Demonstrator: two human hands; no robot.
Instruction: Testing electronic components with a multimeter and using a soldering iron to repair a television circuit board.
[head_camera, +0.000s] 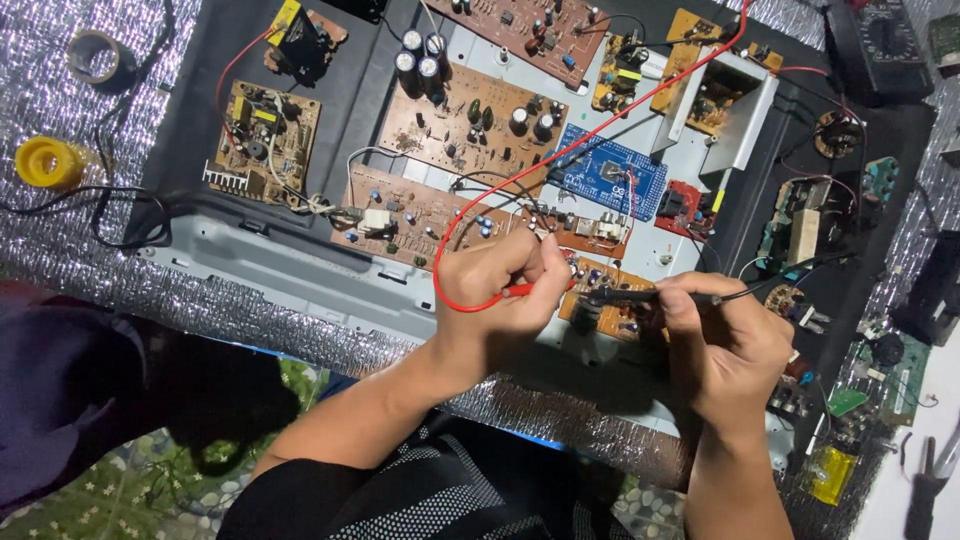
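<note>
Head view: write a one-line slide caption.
Left hand holds a red probe and right hand a black probe over a brown circuit board.

There is only one view, from a camera on the person's head. It looks almost straight down on the grey metal chassis from rather near. The far edge of the chassis is at the top of the picture and the person's body is below it at the bottom. Left and right of the chassis, the silver foil mat reaches the picture edges.
</note>
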